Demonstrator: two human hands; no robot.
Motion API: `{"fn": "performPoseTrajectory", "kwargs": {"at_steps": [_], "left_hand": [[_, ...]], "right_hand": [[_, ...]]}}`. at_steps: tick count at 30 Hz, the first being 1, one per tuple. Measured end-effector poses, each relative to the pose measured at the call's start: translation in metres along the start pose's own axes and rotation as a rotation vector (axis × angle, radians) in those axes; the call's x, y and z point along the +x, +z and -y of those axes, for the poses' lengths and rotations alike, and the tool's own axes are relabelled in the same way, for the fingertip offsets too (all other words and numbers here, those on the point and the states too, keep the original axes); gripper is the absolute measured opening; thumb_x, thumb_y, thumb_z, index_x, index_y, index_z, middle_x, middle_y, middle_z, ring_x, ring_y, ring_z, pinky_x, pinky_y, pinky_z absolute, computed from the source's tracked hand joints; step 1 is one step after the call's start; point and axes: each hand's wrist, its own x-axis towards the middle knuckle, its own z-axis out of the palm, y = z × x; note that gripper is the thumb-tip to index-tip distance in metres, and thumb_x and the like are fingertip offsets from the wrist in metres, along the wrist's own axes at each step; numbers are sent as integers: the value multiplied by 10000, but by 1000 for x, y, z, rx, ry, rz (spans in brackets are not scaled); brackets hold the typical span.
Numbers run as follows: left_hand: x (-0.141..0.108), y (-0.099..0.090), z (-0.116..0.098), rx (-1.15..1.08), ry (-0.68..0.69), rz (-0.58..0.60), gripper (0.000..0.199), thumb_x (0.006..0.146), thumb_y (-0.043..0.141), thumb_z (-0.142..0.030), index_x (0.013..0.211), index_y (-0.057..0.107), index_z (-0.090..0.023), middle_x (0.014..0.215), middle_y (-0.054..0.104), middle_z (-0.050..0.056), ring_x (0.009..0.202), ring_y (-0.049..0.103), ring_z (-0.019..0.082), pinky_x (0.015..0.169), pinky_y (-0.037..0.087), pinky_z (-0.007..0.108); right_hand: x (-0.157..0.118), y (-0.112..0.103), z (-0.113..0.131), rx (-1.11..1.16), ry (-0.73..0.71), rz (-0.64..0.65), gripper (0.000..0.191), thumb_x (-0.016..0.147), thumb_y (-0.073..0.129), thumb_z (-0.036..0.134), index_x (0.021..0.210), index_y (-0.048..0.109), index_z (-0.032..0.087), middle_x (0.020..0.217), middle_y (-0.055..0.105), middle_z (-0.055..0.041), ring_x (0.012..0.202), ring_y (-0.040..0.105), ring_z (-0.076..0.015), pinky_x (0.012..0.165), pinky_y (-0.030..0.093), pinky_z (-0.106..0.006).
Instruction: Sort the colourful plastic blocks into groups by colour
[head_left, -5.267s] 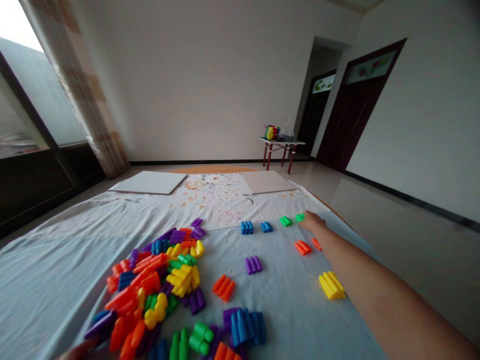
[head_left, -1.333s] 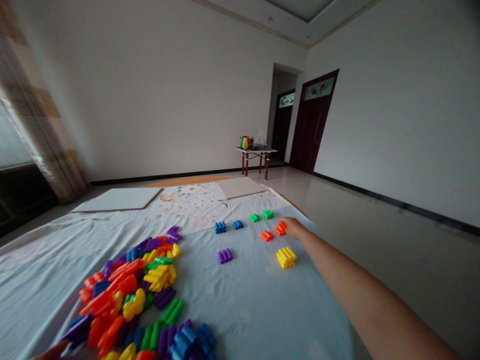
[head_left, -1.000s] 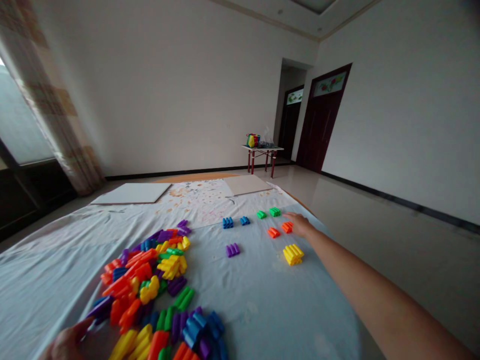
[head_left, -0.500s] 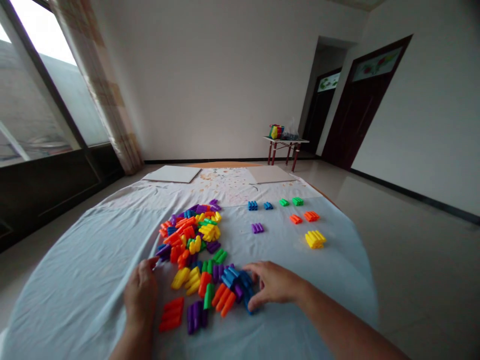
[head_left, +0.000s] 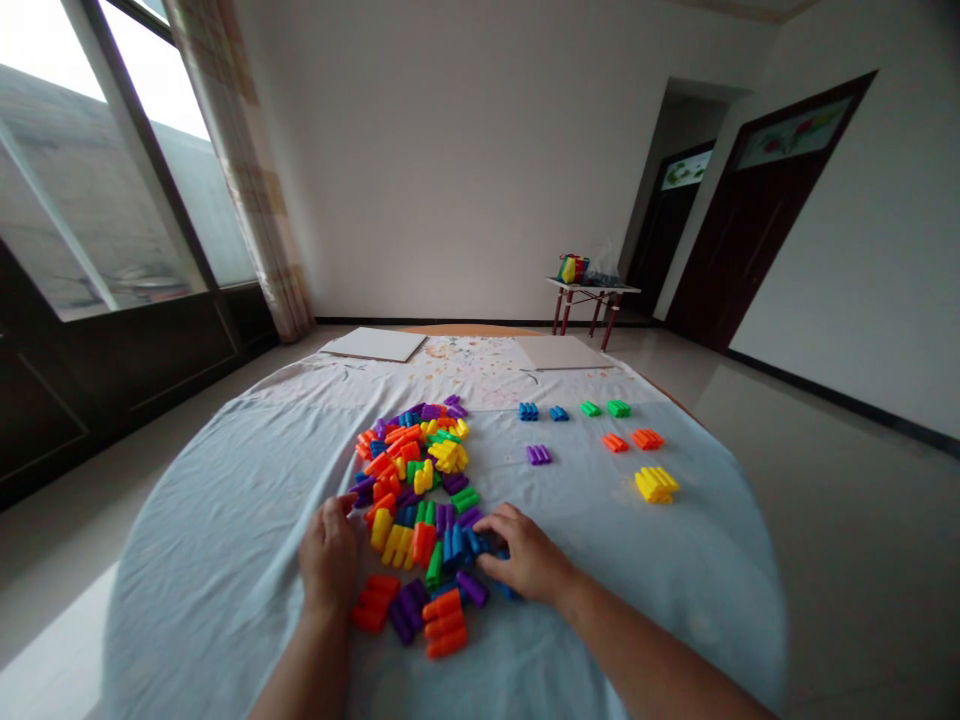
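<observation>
A round table, set in a pale-walled room, was covered by a blue tablecloth [head_left: 667,570], and its left side was crossed by soft creases. On it, ribbed plastic blocks were gathered in a mixed heap [head_left: 424,477] between the two hands. To the right, well apart from the heap, small sets had been spaced out by colour, among them green blocks [head_left: 619,408], a purple block [head_left: 538,455] and a yellow stack [head_left: 657,485].

By the right hand [head_left: 525,555], the heap's near right edge was reached, thumb and forefinger parted around a blue block [head_left: 470,543]; whether it was pinched could not be told. The left hand [head_left: 328,555] was held loosely curled at the heap's left edge, its fingertips close to a dark purple block [head_left: 363,492]; contact could not be made out.

Because the blocks were packed and overlapped there, neighbours could be dragged or toppled if the blue one were pulled sideways. An orange block [head_left: 445,632], left loose between the forearms, might be swept by a sleeve-less arm. Were the creased cloth tugged by the left wrist, the spaced sets could be skewed
</observation>
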Motion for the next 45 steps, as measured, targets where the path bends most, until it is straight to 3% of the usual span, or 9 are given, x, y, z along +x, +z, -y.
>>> {"fn": "performPoseTrajectory", "kwargs": {"at_steps": [7,13,18,26,30,35,41,43,45], "left_hand": [[-1,-5,-2,-62,-16,-58,473,823,267,-457,890,635,-168,888,633,74,802,567,214,752,455,363],[3,-8,5,-94,-27,-92,469,795,306,-486,925,627,-170,854,626,60,740,564,197,682,450,334],[1,-9,2,-90,-37,-104,449,763,353,-484,931,626,-169,833,635,50,739,566,199,662,449,318],[-4,-8,-5,-48,-56,-68,454,715,388,-491,898,649,-168,686,608,31,653,548,201,576,418,302],[-4,-10,-8,-30,-75,-60,459,696,389,-486,889,656,-167,676,605,35,633,535,202,551,401,302],[-2,-11,-7,-42,-91,-61,432,694,404,-470,882,657,-175,684,612,31,603,525,189,551,409,300],[0,-11,-2,-55,-84,-53,441,698,405,-477,892,659,-173,720,628,43,624,539,194,547,420,292],[0,-11,-3,-71,-85,-55,436,696,408,-470,888,659,-169,716,634,45,611,541,192,540,425,290],[0,-11,-3,-68,-90,-64,426,699,410,-459,885,661,-170,687,634,39,584,536,187,524,425,286]], "right_hand": [[0,-8,-14,90,-37,-159,252,818,527,175,1036,655,170,935,650,-72,882,593,-169,816,468,-287],[-2,-14,-26,44,73,-148,344,841,523,302,1130,612,137,960,659,-96,867,606,-193,810,487,-321],[-2,-12,-33,-33,70,-253,343,818,541,268,1135,598,150,992,617,-102,804,585,-179,797,499,-338],[3,-2,-34,-26,45,-258,454,717,646,184,1166,576,167,1043,604,-96,1004,550,-228,926,440,-395],[5,-13,-34,-1,80,-278,312,672,663,110,978,642,168,903,574,-58,837,577,-180,789,495,-302],[0,-33,-37,-216,98,-429,348,720,525,16,1007,628,184,959,559,-77,955,548,-203,890,449,-336],[-9,-36,-33,-115,143,-106,403,652,681,162,1053,642,187,895,565,-44,785,578,-170,751,497,-289],[-10,-40,-32,-44,118,-75,398,683,649,183,1081,639,192,881,575,-37,729,573,-149,700,503,-270],[-10,-44,-32,-28,48,-107,435,701,554,94,1119,626,187,977,593,-63,841,586,-156,794,492,-284]]}}
